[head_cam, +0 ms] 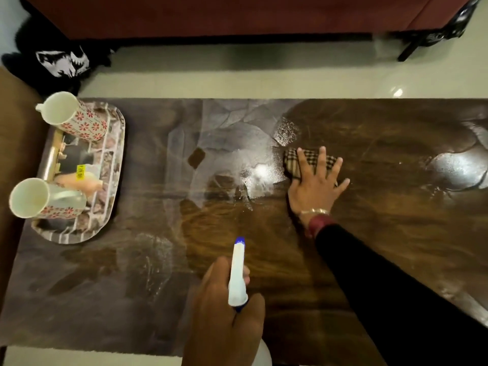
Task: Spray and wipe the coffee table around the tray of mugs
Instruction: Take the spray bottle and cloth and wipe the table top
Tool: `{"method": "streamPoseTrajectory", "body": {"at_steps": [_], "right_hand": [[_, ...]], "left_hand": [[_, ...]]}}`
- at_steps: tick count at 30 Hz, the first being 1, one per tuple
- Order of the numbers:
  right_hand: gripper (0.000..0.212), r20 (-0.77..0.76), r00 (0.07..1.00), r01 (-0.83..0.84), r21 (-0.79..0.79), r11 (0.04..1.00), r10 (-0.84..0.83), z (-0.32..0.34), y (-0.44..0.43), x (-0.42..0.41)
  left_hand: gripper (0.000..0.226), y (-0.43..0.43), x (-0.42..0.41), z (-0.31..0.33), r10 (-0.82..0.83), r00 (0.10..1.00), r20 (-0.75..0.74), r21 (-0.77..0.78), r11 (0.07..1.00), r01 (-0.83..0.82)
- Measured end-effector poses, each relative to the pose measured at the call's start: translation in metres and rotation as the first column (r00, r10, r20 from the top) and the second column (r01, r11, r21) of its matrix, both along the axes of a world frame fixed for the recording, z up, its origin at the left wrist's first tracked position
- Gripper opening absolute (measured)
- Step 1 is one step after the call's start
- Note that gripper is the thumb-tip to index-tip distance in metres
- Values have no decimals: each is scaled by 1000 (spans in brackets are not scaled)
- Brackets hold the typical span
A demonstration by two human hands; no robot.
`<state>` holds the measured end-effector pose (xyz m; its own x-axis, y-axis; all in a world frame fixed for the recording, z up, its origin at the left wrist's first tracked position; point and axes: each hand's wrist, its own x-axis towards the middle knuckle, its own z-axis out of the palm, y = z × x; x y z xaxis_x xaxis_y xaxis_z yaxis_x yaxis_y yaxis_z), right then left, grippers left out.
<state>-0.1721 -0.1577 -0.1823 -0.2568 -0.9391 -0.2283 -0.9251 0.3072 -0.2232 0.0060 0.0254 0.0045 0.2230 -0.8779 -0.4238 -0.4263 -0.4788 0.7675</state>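
A dark wooden coffee table [383, 233] fills the view, with hazy wet patches across its left and middle. At its left end a patterned tray [116, 159] carries two white mugs with red flowers: one at the far end [71, 116], one at the near end [39, 198], both lying tilted. My right hand [315, 184] presses flat, fingers spread, on a folded checked cloth [307, 161] right of the table's middle. My left hand [224, 310] grips a white spray bottle [237, 273] with a blue nozzle tip pointing at the table's middle.
A red sofa [237, 14] runs along the far side, beyond a strip of pale floor [237, 80]. A black cloth with a white print [60, 62] lies at the far left. A brown seat [13, 154] borders the table's left end.
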Motion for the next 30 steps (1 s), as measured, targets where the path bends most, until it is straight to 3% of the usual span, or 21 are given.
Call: {"method": "streamPoseTrajectory", "body": {"at_steps": [2,5,7,9,11,14,17,20,23,26,30], "right_hand": [[85,13,1000,5,12,1000,-6,1,-42,33],[87,20,964,-267,2,964,267,1,-39,100],[84,24,871,-490,-14,872,490,0,1,134],[68,44,732,-681,16,732,680,-6,45,141],[62,58,671,-741,23,671,739,-9,74,119],[70,29,814,-579,-54,814,581,-3,78,61],[85,-32,959,-281,-2,960,281,-2,12,10],[79,-27,1000,5,9,1000,-4,-1,-82,2],[80,4,998,55,37,998,-55,0,-146,44],[79,-24,977,-210,26,977,211,0,-150,111],[67,9,785,-619,35,784,619,1,-78,156]], "left_hand": [[38,-9,-3,-1,14,1000,-3,-5,1000,-14],[43,-26,-8,-3,36,996,-76,17,999,-35],[44,-37,-11,-1,35,996,-76,-25,999,-37],[53,-51,-10,3,0,997,-81,-83,997,-7],[51,-61,-6,3,-42,995,-87,-118,993,31],[41,-73,9,-2,-26,994,-103,-89,996,17],[30,-80,21,-9,-6,994,-113,-49,999,1],[33,-92,27,-11,-44,996,-83,-59,998,39],[26,-103,28,-10,-71,995,-75,-92,994,64],[25,-113,25,-9,-22,997,-79,-68,998,17],[28,-130,19,2,-59,996,-69,-83,995,53]]}}
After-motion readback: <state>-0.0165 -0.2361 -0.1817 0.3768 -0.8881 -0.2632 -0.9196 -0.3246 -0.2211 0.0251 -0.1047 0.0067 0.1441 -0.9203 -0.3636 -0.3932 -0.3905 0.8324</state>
